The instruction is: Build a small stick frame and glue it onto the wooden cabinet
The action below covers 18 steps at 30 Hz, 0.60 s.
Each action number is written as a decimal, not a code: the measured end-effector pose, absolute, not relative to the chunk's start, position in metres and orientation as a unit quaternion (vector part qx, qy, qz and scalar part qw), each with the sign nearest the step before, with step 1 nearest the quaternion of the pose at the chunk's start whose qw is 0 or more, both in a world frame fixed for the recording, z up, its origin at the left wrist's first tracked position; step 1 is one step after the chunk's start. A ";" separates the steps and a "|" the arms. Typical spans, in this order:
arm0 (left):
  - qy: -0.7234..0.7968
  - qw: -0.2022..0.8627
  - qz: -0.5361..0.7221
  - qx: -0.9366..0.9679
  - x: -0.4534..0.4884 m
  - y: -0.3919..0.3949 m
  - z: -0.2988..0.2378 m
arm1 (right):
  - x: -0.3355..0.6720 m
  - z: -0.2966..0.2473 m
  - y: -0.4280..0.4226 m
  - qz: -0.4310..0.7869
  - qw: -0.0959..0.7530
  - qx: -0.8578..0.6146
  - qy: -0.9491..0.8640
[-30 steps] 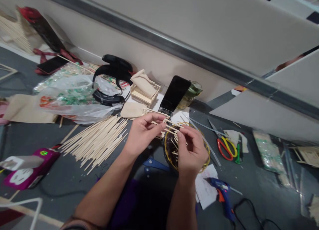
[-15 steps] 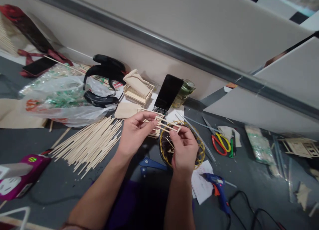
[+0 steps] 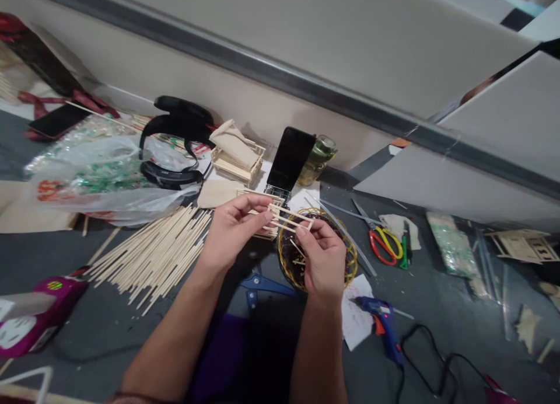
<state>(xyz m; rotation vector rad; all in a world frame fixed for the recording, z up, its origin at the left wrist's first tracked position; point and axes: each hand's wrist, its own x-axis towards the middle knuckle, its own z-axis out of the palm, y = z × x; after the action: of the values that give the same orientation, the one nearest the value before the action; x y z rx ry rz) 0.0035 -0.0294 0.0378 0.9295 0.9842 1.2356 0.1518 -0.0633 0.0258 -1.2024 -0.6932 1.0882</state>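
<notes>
While the left hand [image 3: 231, 226] is pinching one end of a small, open frame of thin, pale wooden sticks [image 3: 289, 215] between thumb and fingers, the right hand [image 3: 326, 258] is pinching the opposite end in the same way. The frame is spanning the gap between both sets of fingertips, held above the work surface. The step in hand is judged to be handling or aligning this frame; the next move is likely calling for a light, even pinch, as the thin sticks are looking liable to flex or part at the corners.

Directly beneath the right hand, a round, woven yellow-and-dark basket [image 3: 352, 257] is holding short, pale stick pieces [image 3: 298, 263]; the hand is hiding part of its contents. Below the gap between the hands, a blue-handled metal tool [image 3: 265, 283] is lying on the dark grey surface [image 3: 175, 340]. To the left of the left hand, a fanned pile of long, pale wooden sticks [image 3: 153, 258] is lying loose.

Beyond the left hand, a small, slatted box of pale sticks [image 3: 227, 171] is bearing a folded, beige sheet-like piece [image 3: 236, 146], its material undetermined. Farther left, a translucent white plastic bag with orange print [image 3: 118, 202] is showing green-and-clear wrapping [image 3: 94, 179] inside or through it. Beyond the right hand, a greenish, transparent jar [image 3: 322, 150] is standing behind a black, propped, phone-like slab [image 3: 289, 159]; its contents are not being verified.
</notes>
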 end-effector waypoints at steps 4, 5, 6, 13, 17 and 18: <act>0.424 0.611 0.521 0.419 0.001 -0.029 0.039 | 0.155 0.026 -0.063 0.500 0.629 -0.518 -0.293; 0.423 0.609 0.520 0.424 0.001 -0.029 0.039 | 0.156 0.026 -0.063 0.503 0.627 -0.519 -0.292; 0.423 0.608 0.518 0.429 0.000 -0.029 0.039 | 0.156 0.026 -0.063 0.505 0.624 -0.520 -0.292; 0.427 0.624 0.502 0.420 0.000 -0.030 0.040 | 0.158 0.024 -0.063 0.500 0.616 -0.523 -0.313; 0.421 0.631 0.506 0.411 0.001 -0.030 0.039 | 0.157 0.023 -0.063 0.503 0.617 -0.521 -0.308; 0.421 0.631 0.509 0.407 0.001 -0.030 0.039 | 0.157 0.023 -0.063 0.504 0.617 -0.520 -0.308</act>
<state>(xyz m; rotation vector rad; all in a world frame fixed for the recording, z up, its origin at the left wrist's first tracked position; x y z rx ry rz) 0.0010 -0.0300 0.0386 0.9322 0.9633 1.1646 0.1574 -0.0630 0.0230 -1.1972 -0.7083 1.1612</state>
